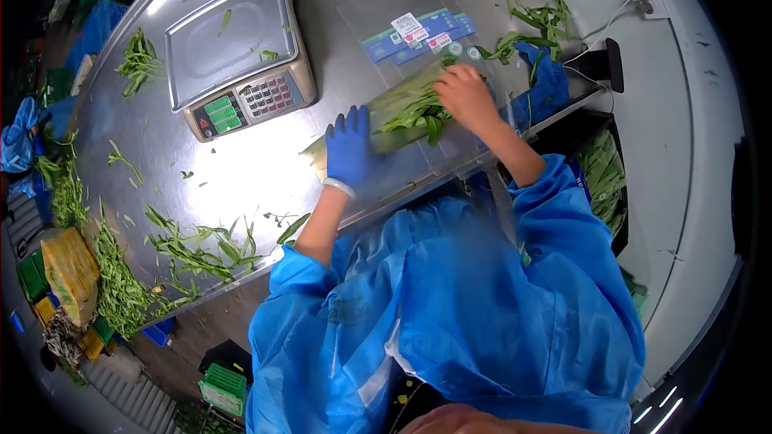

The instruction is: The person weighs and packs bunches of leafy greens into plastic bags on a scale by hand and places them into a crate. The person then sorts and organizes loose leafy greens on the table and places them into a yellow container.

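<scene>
A bundle of leafy greens point(414, 112) lies slantwise near the table's front edge, in what looks like a clear plastic wrapper point(384, 106). Its pale stem end points left. My left hand point(348, 147), in a blue glove, rests on the wrapper near that end with its fingers stretched out. At the other end, my bare right hand point(466, 96) has its fingers curled onto the wrapper; the fingertips are partly hidden. Blue printed cards point(426, 35) lie just beyond the bundle, with white-and-pink labels point(409, 28) on top.
A digital scale point(233, 48) stands left of centre on the metal table point(338, 48). Loose greens point(201, 245) are strewn along the front left, with more point(539, 16) at the right. A blue bag point(547, 84) sits at the right corner; below it stands a crate of greens point(603, 169).
</scene>
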{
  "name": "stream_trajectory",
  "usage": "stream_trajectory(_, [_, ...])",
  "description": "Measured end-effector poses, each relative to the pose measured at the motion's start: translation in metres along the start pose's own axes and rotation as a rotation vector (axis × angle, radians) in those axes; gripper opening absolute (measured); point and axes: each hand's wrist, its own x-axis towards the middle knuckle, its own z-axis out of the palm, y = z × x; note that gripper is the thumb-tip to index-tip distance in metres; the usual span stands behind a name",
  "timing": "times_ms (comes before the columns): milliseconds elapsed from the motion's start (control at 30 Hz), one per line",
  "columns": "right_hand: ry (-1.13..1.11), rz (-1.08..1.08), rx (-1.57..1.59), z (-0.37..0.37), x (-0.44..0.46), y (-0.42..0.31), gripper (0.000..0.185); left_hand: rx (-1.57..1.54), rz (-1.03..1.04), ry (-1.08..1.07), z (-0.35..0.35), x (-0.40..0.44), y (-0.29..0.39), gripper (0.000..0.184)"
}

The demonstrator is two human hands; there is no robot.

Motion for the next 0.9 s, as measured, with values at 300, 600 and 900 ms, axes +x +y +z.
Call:
stream_trajectory(300, [0.079, 0.232, -0.13, -0.015, -0.038, 0.003, 0.025, 0.024, 0.006, 0.013, 0.004, 0.0, 0.0, 0.11])
stream_trajectory(600, [-0.091, -0.162, 0.004, 0.005, -0.046, -0.036, 0.013, 0.029, 0.016, 0.022, 0.009, 0.001, 0.001, 0.108])
stream_trajectory(900, [-0.242, 0.267, -0.095, -0.052, -0.029, -0.047, 0.014, 0.123, 0.03, 0.07, 0.026, -0.005, -0.006, 0.103])
